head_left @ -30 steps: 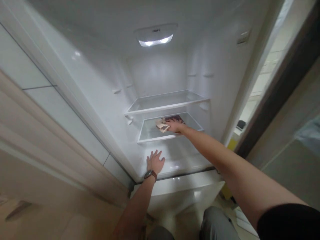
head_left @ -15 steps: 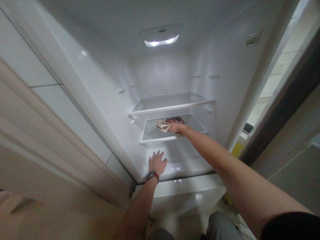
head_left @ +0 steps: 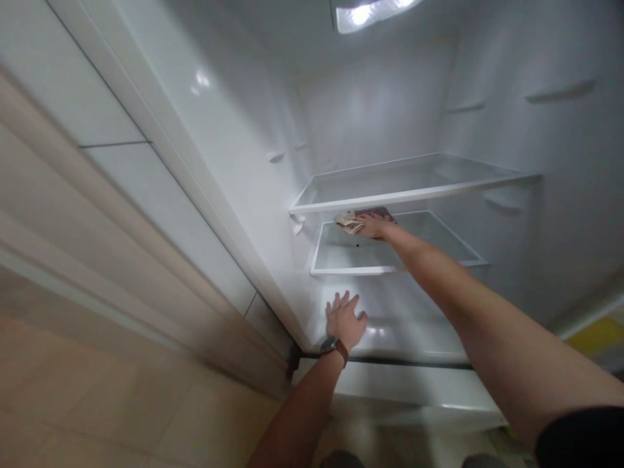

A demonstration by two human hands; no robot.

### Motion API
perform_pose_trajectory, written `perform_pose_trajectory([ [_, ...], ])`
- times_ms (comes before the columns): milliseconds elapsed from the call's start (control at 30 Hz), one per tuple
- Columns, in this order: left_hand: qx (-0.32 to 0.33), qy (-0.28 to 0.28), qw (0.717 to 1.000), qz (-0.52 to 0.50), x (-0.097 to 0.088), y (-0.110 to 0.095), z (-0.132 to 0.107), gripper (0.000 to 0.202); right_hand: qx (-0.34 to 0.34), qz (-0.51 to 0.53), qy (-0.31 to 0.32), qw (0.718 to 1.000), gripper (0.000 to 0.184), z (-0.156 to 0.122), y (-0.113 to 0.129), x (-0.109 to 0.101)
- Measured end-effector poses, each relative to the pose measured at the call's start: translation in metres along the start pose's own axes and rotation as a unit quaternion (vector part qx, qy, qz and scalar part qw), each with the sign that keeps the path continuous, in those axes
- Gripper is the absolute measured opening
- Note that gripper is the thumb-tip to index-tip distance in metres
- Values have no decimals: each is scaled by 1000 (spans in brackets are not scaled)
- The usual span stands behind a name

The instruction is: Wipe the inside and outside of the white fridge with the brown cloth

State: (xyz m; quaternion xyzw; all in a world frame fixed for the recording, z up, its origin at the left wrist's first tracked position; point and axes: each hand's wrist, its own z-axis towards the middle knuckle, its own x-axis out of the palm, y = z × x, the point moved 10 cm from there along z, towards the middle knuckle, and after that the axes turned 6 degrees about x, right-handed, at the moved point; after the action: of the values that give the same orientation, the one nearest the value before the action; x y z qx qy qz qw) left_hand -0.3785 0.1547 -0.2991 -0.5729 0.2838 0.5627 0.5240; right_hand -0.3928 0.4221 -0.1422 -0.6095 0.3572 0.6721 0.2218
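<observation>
Cloth [head_left: 351, 221]: a crumpled rag, pale with a darker part, lying on the lower shelf [head_left: 390, 268] toward its far left corner. Its far edge is hidden behind the front rim of the upper shelf [head_left: 414, 192].
Right hand [head_left: 373, 225]: reached deep into the fridge, palm down on top of the cloth. It is too small and shaded to tell whether the fingers lie flat or bunch into the fabric.
Left hand [head_left: 345, 320]: fingers spread, laid flat on the floor of the fridge [head_left: 419, 331], near the front edge and on the left side.
Watch [head_left: 335, 346]: dark face on a reddish-brown strap, on the left wrist. The face cannot be read.
Lower shelf: glass with a white rim. A tiny dark speck [head_left: 357, 245] sits on the glass, near the cloth. The forearm crosses the right part of the front rim.
Upper shelf: glass, just above the hand and cloth.
Lamp [head_left: 375, 10]: lit, in the ceiling of the fridge, cut off by the top edge.
Right edge: a blurred yellow patch [head_left: 592, 335] low down, too unclear to name.
Bottom edge: the black sleeve and both forearms run out of view.
</observation>
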Motion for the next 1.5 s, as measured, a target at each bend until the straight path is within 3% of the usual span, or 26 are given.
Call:
perform_pose_trajectory([
  [167,-5,11,1000,-8,-5,-3,-2,58,36,9,4,999,78,10,26,2],
  [367,5,11,1000,-11,-8,-5,-2,56,7,7,37,999,74,-1,88,12],
  [533,7,18,1000,-5,-7,-5,-1,58,11,-23,55,998,74,-14,111,21],
  [767,9,21,1000,9,-1,-2,0,58,-3,-17,76,997,77,-59,129,27],
  [933,11,24,1000,-3,2,-1,3,56,-53,-28,105,993,80,-109,138,27],
  [1067,15,13,1000,-11,1,-2,4,55,-88,-41,90,991,85,-136,141,22],
  [1300,23,8,1000,1,2,-2,4,56,-100,-60,94,989,87,-142,143,22],
  [1500,23,11,1000,5,1,-5,2,56,-122,-68,26,990,77,-137,143,21],
])
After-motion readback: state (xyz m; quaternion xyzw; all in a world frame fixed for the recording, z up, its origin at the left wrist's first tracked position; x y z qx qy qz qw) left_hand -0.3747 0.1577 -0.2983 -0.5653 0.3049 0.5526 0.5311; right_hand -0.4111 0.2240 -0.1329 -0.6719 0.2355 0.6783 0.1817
